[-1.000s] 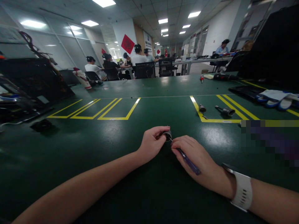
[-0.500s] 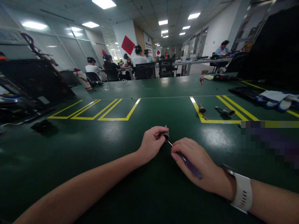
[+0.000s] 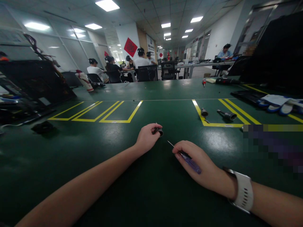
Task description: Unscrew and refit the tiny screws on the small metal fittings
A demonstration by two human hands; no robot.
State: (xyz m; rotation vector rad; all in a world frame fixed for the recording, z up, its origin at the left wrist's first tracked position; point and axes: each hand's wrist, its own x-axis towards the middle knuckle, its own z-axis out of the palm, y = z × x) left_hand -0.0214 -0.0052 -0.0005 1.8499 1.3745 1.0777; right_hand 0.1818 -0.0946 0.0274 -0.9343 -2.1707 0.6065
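My left hand (image 3: 147, 138) pinches a small dark cup-shaped metal piece, seemingly a hole saw (image 3: 161, 132), with its open rim facing right. Fingers hide much of it, and a thin tip pokes up above them. My right hand (image 3: 201, 164) is closed around a screwdriver (image 3: 192, 164) with a see-through purple handle. Its thin shaft points up and left, with the tip apart from the hole saw. Beyond the hands, a short hole saw (image 3: 204, 112) and a longer shanked one (image 3: 229, 115) lie inside yellow tape, near a small metal bit (image 3: 207, 121).
The green table (image 3: 132, 195) carries yellow tape outlines (image 3: 115, 121) on both sides. White-and-blue gloves (image 3: 276, 102) lie at right, a small red object (image 3: 204, 82) at the far edge, and a black object (image 3: 43, 127) at left. Several people sit at tables beyond.
The screwdriver tip has come out of the hole saw. My left hand has moved left and slightly away with the hole saw, leaving a gap between the two hands.
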